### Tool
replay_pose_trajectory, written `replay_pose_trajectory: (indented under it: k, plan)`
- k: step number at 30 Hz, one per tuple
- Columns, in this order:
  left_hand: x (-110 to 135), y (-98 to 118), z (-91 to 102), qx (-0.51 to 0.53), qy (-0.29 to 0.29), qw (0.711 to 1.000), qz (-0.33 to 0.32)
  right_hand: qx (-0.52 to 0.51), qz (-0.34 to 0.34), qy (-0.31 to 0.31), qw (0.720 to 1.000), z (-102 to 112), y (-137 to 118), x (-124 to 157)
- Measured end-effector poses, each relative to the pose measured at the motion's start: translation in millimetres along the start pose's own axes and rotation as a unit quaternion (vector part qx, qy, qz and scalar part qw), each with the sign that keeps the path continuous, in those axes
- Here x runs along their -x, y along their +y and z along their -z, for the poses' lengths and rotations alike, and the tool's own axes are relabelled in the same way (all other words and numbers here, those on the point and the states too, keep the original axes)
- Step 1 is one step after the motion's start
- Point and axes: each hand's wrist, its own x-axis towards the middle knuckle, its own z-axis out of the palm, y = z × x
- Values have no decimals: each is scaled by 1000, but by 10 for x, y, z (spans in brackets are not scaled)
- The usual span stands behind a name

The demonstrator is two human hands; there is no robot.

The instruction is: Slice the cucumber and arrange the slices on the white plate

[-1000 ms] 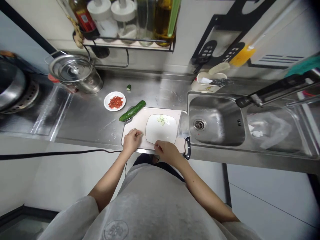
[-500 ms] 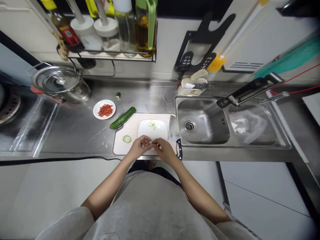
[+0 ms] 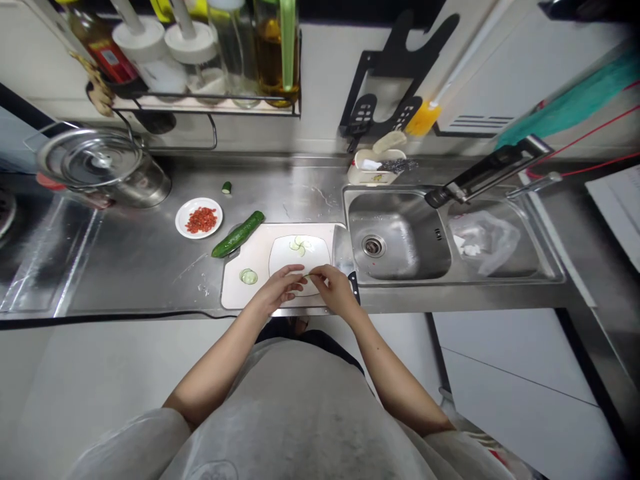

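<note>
Over the near edge of a white plate [image 3: 281, 252], my right hand [image 3: 336, 288] pinches a thin, pale green-edged cucumber slice [image 3: 309, 275]. Close to its left, my left hand [image 3: 278, 291] has its fingers apart and appears to hold nothing. Several cucumber slices [image 3: 300, 246] lie fanned out at the back of the plate. Beneath the plate is a pale cutting board [image 3: 235, 293], with a small pile of cucumber slices [image 3: 248, 276] on its left part. A kitchen knife [image 3: 354, 285] lies at the board's right end, partly hidden by my right hand.
A whole-looking cucumber [image 3: 238, 235] rests across the board's upper left corner. Behind it are a cucumber end [image 3: 227, 187] and a small dish [image 3: 181, 225] of chopped red pieces. A lidded steel pot [image 3: 145, 183] stands left, a double sink [image 3: 400, 233] right.
My left fingers have opened and come away from the slice, which stays in my right hand. My hands have moved slightly apart. The whole view has shifted a little.
</note>
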Motion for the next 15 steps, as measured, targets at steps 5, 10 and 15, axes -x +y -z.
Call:
replay_pose_trajectory:
  k: [5, 10, 15]
  plan:
    - [-100, 0, -25, -4, 10, 999, -51, -7, -10, 25, 1000, -35, 123, 1]
    - [-335, -40, -63, -86, 21, 987, -138, 21, -71, 21, 997, -65, 271, -2]
    - [-634, -74, -59, -225, 53, 956, -180, 91, -124, -8, 988, -112, 408, -69]
